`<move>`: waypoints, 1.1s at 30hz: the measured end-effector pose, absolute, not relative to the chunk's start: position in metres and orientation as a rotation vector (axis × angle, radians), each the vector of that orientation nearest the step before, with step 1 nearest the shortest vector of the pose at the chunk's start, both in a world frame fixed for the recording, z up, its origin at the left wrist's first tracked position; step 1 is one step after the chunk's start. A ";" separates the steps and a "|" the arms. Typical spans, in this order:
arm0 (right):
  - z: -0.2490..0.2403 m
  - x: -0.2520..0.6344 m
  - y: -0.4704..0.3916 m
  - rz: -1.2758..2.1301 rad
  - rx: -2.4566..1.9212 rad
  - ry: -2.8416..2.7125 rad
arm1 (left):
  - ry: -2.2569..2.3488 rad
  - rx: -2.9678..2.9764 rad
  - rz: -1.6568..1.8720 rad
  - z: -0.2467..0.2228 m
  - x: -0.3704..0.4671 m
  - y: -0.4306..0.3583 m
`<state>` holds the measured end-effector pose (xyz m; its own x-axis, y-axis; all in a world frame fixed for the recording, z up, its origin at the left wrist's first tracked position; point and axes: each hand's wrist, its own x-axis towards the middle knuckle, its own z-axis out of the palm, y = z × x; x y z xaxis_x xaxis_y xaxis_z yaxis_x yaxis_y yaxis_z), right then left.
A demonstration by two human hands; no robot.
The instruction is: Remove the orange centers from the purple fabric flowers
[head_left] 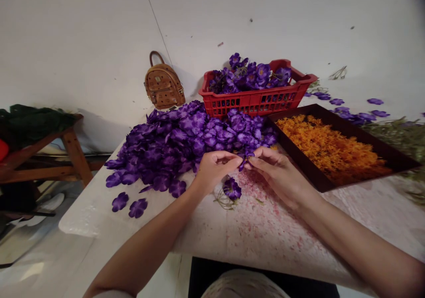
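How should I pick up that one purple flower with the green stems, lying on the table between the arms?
Try pinching its thin green stems gently with your fingers, coming from the near left. The flower lies with its petals toward the right and the stems spread out to the left and nearer you, so holding there would probably keep the petals from getting squashed.

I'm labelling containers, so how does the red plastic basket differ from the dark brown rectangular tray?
The red plastic basket has openwork sides; the dark brown rectangular tray has solid ones. The basket holds purple flowers, the tray frilly orange pieces. The basket stands farther back; the tray lies nearer the right hand. Both are open-topped, on the whitish table.
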<state>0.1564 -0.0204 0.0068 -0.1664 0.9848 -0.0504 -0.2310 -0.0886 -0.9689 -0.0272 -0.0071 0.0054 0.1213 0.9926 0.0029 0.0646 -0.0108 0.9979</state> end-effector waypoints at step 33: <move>0.009 0.151 -0.017 1.451 -1.024 -1.098 | 1.107 1.408 1.071 0.004 -0.029 -0.005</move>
